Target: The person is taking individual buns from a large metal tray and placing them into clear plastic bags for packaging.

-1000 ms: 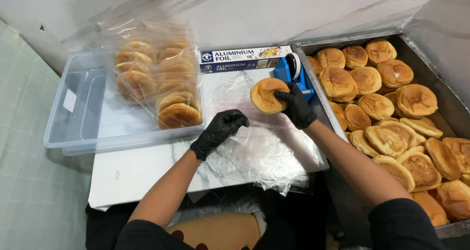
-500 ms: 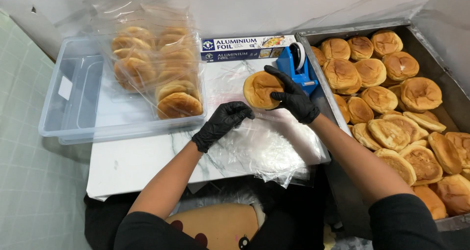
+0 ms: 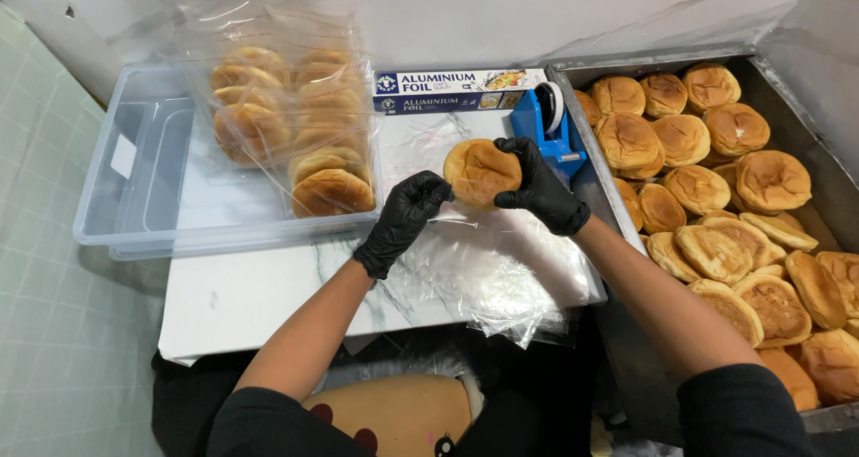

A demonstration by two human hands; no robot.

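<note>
Pale tiled floor at 9 o'clock; white marble counter centre. Clear plastic bin with bagged buns at 10 o'clock. Left hand pinching clear bag. Right hand gripping bun above bag. Blue tape dispenser at 1 o'clock. Metal tray of buns at 3 o'clock.

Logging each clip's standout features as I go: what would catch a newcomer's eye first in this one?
Probably the big metal tray at right, heaped with golden buns. At centre, the black-gloved right hand holds a single bun over a pile of clear plastic bags on the white marbled board, with the gloved left hand beside it. At left, bagged buns sit stacked in a clear plastic tub.
</note>
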